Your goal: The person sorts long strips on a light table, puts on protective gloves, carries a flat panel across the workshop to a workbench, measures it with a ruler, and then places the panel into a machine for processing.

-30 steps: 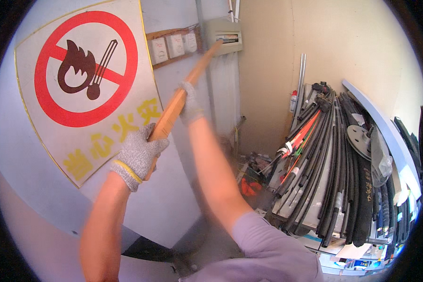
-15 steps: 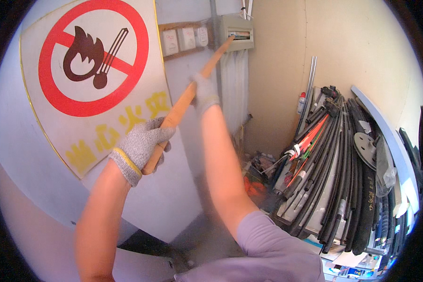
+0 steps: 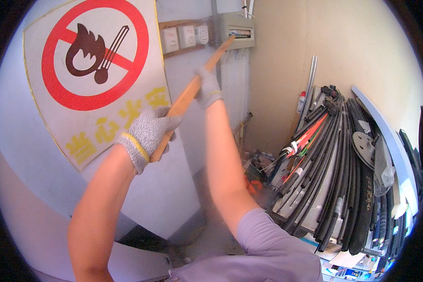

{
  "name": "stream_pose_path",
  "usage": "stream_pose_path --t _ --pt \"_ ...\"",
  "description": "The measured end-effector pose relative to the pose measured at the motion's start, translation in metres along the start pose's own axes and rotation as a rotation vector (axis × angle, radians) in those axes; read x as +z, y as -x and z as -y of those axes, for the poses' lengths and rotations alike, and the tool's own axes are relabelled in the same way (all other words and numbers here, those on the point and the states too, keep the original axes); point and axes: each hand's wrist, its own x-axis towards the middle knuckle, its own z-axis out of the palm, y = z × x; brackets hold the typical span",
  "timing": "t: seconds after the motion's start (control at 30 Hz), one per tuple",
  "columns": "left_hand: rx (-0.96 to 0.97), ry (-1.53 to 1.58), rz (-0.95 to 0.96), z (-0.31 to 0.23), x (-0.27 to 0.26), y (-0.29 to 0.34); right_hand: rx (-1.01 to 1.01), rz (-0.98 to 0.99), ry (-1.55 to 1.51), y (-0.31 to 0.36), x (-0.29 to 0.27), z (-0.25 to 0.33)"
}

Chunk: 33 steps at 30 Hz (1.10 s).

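Observation:
Both my hands wear grey knit gloves and hold one long wooden slat (image 3: 185,100), slanting up and away to the right. Near its lower end my left hand (image 3: 151,128) is closed around it, thumb on top. My right hand (image 3: 208,87) grips it farther up, around the middle; some of its fingers are hidden behind the wood. The slat's narrow far tip reaches the window of a grey electrical distribution box (image 3: 238,32) on the wall. Whether the tip touches the breakers inside cannot be told.
Left of the box, white switch boxes (image 3: 186,36) sit on a wooden board. A large fire-prohibition sign (image 3: 91,101) covers the left side. Several black pipes (image 3: 333,178) lean at right, beside a round metal disc (image 3: 363,149) and tall metal rods (image 3: 310,84). Clutter (image 3: 258,164) lies in the corner.
My left hand has risen slightly and shifted right with the slat's lower end. My right hand has moved a little, and the tip remains at the box window.

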Motion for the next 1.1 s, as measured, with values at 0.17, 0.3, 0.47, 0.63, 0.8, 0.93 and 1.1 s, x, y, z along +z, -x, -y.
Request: stream_pose_path --t 0.17,0.3,0.47,0.63,0.8,0.93,1.1 --pt "0.08 -0.088 -0.063 -0.006 0.003 0.004 -0.011 0.019 -0.267 0.003 0.007 -0.004" --pt "0.101 -0.158 -0.076 0.001 0.002 0.009 0.024 0.041 -0.365 0.009 0.01 -0.01" --pt "0.114 -0.064 -0.118 0.016 0.003 0.008 -0.024 0.001 -0.216 0.006 0.011 -0.016" --pt "0.084 0.105 -0.087 0.03 0.0 0.001 -0.086 0.0 -0.12 0.003 0.008 -0.019" --pt "0.038 0.342 -0.044 0.051 -0.005 -0.002 0.018 -0.021 0.067 -0.001 0.01 -0.02" --pt "0.061 0.457 0.002 0.066 0.008 -0.006 0.0 -0.012 0.19 -0.017 0.001 -0.016" --pt "0.097 0.335 0.019 0.083 0.0 -0.012 -0.07 -0.03 0.153 -0.007 -0.003 -0.031"
